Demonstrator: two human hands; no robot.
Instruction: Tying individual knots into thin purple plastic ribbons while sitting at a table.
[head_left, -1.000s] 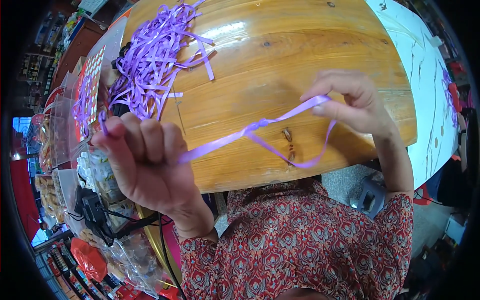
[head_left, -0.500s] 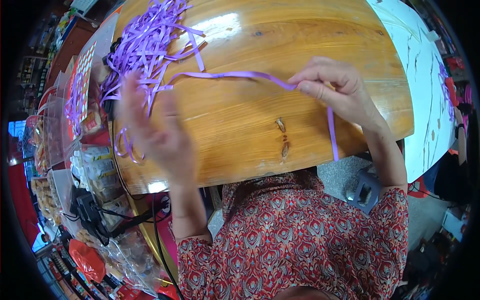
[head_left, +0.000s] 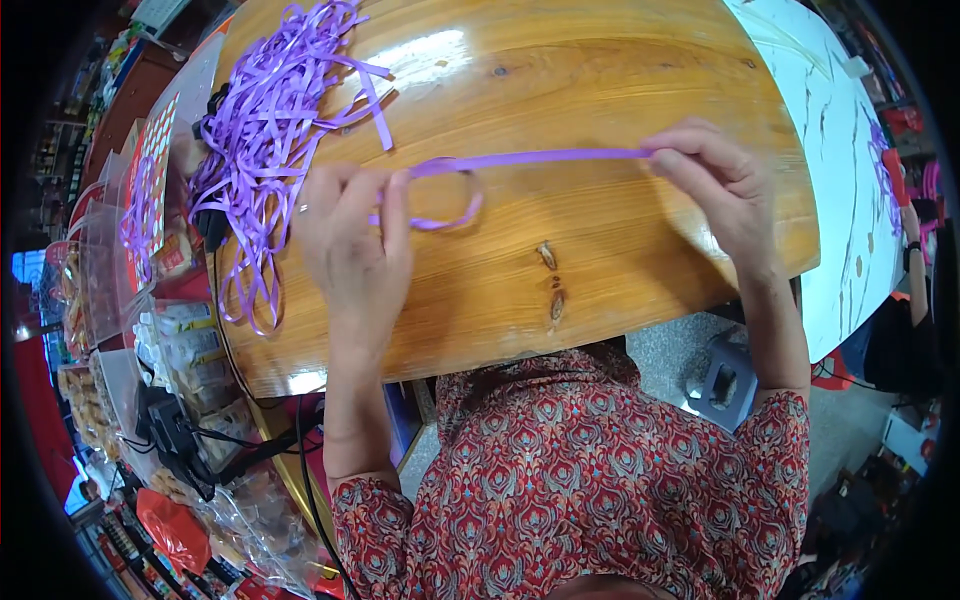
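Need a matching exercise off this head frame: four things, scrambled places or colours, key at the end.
Things
1. ribbon strip
2. ribbon pile
3. side table
4. plastic bag

Places/colours
A. white with dark veins
B. tangled, at the left of the wooden table
C. red, lower left of the view
D. stretched between the left hand and right hand

Pairs
1-D, 2-B, 3-A, 4-C

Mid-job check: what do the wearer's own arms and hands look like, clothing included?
Red patterned fabric sleeves with greyish motifs end around the elbows. The left hand and right hand are ungloved, and no watch or cable shows on either wrist.
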